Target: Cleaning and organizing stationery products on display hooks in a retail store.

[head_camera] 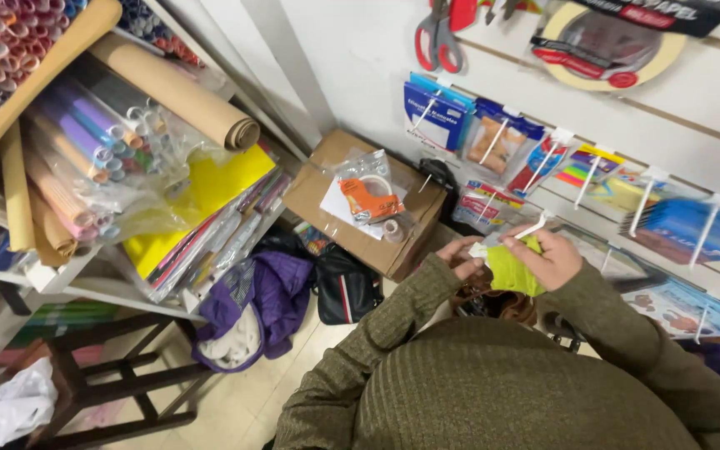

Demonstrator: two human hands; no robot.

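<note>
The yellow-green packet in both hands looks like glossy plastic film. The sleeves are ribbed knit cloth, matt. At ten o'clock lies a matt brown cardboard box; further over, a rough kraft paper roll and a dark wooden stool.

A small yellow-green packet, soft and slightly crumpled, sits upright at the right of the scene, near the wall display, its white top edge pointing toward the pegs.
</note>
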